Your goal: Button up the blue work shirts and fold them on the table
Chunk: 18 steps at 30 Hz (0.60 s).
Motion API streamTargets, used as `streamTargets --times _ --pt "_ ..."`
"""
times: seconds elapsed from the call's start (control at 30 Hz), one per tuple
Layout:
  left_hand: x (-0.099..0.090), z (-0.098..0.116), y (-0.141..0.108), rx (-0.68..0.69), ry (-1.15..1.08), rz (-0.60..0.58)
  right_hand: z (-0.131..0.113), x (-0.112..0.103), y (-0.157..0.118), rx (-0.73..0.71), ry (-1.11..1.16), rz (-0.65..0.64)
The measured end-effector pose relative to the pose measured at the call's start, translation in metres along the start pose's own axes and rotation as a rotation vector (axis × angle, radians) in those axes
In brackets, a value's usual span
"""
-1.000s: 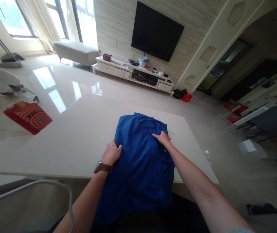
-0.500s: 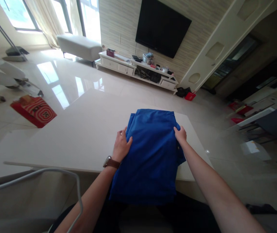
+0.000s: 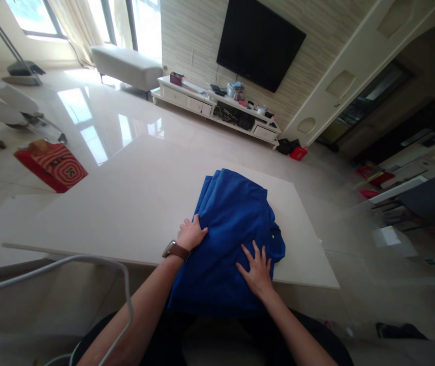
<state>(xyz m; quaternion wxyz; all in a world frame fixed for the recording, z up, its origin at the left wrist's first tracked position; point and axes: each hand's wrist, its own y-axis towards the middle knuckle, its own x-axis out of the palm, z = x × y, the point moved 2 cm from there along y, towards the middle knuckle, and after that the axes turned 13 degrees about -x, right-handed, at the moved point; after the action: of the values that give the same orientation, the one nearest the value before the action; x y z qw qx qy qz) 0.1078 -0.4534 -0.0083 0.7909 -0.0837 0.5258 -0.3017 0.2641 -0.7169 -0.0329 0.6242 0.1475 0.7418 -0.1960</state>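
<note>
A folded blue garment [image 3: 228, 213] lies at the near edge of the white table [image 3: 145, 203], its lower part reaching past the edge toward my lap. Several layers show along its far left side, and a loose part with a small pale button sticks out on the right. My left hand [image 3: 191, 234], with a brown-strapped watch [image 3: 175, 250] at the wrist, rests on the garment's left edge, thumb on the cloth and fingers apart. On the right half of the cloth, my right hand [image 3: 257, 269] lies flat with its fingers spread.
A grey-white cable [image 3: 126, 277] loops across my left forearm. Beyond the table's left side stands a red paper bag [image 3: 55, 165] on the floor. A low TV cabinet [image 3: 187, 99] and a light bench [image 3: 126, 66] are farther back, with a dark chair [image 3: 431, 201] on the right.
My right hand has let go of the garment's right edge and moved nearer, onto its top. The far right corner has shifted inward and down. My left hand has slid slightly nearer along the left edge.
</note>
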Motion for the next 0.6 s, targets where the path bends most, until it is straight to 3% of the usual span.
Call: streamTargets --times 0.1,0.33,0.6 --pt "-0.001 0.000 0.000 0.018 -0.035 -0.007 -0.013 0.014 0.001 0.009 -0.029 -0.032" --pt "-0.013 0.005 -0.003 0.058 -0.215 0.078 -0.019 0.011 0.026 0.025 -0.032 -0.067" --pt "-0.029 0.021 -0.019 0.109 -0.257 0.337 -0.053 0.009 0.078 0.000 -0.048 -0.096"
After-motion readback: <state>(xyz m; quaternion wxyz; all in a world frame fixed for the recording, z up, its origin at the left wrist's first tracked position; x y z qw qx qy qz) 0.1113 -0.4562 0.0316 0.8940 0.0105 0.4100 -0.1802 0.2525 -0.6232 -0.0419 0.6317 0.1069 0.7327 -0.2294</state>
